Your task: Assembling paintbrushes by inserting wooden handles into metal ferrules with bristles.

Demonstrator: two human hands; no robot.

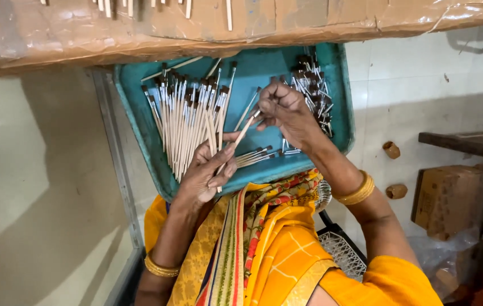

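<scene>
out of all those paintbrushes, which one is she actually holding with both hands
The wooden-handled brush raised above the teal tray, between left hand and right hand; the others lie in piles.

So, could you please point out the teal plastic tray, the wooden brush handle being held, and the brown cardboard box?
Teal plastic tray (pixel 139 122): head view, bare left wall.
Wooden brush handle (pixel 244 134): head view, mid-shaft.
Brown cardboard box (pixel 448 198): head view, front face.

A brown cardboard box (pixel 448 198) sits near two small cork-like stubs (pixel 392 150) on the pale floor.
</scene>
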